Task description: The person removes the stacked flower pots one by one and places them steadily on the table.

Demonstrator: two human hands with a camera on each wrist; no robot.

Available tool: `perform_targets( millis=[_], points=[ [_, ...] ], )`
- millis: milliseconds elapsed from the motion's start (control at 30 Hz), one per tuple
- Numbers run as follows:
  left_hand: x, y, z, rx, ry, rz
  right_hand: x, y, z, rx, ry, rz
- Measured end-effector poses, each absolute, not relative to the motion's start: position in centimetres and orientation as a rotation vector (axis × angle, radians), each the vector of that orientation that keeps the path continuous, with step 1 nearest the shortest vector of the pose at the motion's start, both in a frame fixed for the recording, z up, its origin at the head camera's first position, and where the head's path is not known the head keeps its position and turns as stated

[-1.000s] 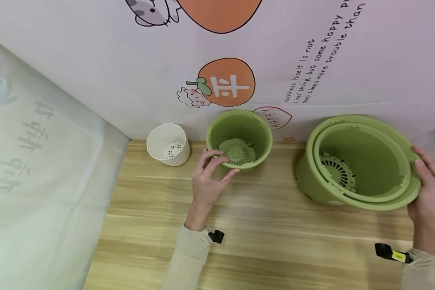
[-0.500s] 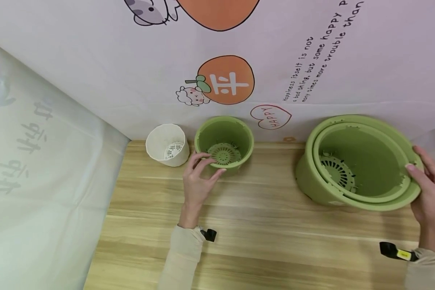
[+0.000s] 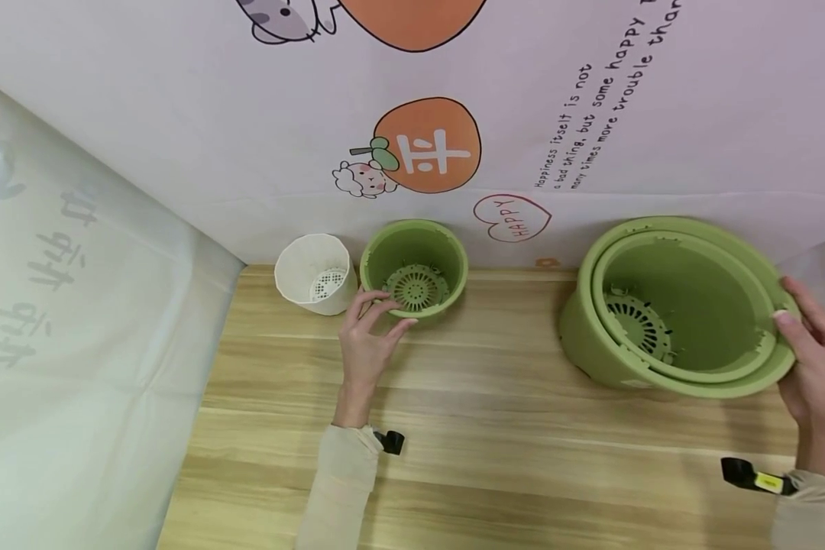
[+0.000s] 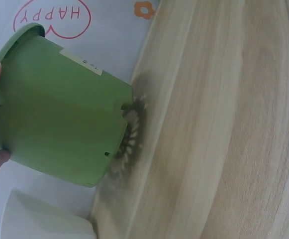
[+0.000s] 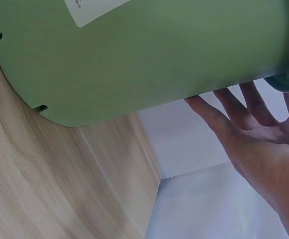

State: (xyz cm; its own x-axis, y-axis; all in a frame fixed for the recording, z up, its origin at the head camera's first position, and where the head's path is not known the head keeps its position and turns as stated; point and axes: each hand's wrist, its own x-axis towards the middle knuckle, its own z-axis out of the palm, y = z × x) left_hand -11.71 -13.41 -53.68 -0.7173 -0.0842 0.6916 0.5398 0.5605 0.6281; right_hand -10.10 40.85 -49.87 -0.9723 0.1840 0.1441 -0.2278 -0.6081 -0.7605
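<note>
My left hand (image 3: 367, 340) grips a small green flowerpot (image 3: 447, 294) near its rim, thumb and fingers spread along the near left edge. In the left wrist view the pot's slotted base hangs close over the wood, its shadow showing light through the slots. Just left of it stands a white flowerpot (image 3: 299, 267) with a perforated bottom. At the right, my right hand (image 3: 821, 367) holds a large green flowerpot (image 3: 577, 344) by the rim, thumb over the edge and fingers against the outer wall. A second green flowerpot (image 3: 701, 305) is nested inside it.
The wooden tabletop (image 3: 481, 458) ends at the back against a printed wall covering (image 3: 247, 137) with orange fruit drawings and lettering. A pale sheet (image 3: 96, 382) borders the left side. Both wrists carry small black camera mounts.
My left hand has moved left and lowered the small green pot, bringing it beside the white pot. The right thumb has shifted onto the large pot's rim; the nested pots stay in place.
</note>
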Motion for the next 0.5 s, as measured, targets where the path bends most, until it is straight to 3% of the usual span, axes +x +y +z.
perform_targets(
  millis=[500],
  points=[
    [-11.7,-14.6,-54.7,-0.331,-2.132,-1.182,-9.3,41.2,-50.2,0.132,-1.351,2.636]
  ],
)
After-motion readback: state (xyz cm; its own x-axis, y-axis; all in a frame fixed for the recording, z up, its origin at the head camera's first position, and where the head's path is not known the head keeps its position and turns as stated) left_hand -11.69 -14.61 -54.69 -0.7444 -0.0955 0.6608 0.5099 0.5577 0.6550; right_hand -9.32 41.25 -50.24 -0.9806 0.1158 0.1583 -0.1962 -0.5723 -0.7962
